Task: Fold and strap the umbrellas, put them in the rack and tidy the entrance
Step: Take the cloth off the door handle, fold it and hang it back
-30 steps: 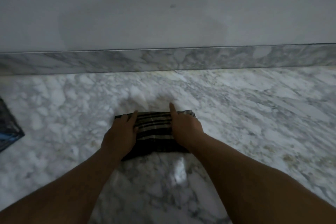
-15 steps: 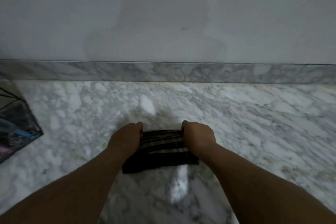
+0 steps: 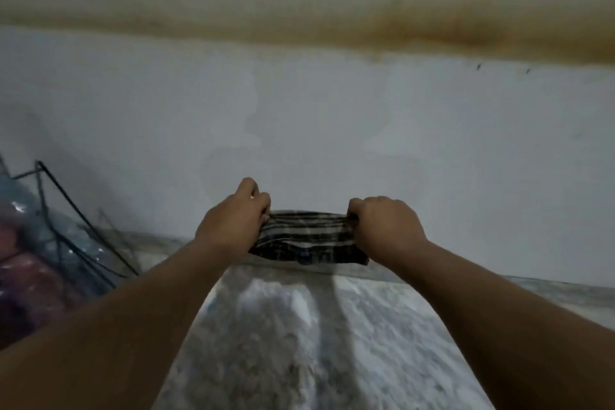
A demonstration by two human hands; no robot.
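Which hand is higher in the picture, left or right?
The left hand: its knuckles sit above those of the right hand. Both grip the top edge of the striped cloth, one at each end.

Two bare hands were up in front of the wall: one left hand (image 3: 233,223) and one right hand (image 3: 386,226). Between them hung one folded striped cloth (image 3: 307,240), dark with pale bands. One black wire rack (image 3: 63,236) stood at the left edge; the coloured bundles inside it were too blurred to count. One brownish stain (image 3: 432,33) ran across the wall.
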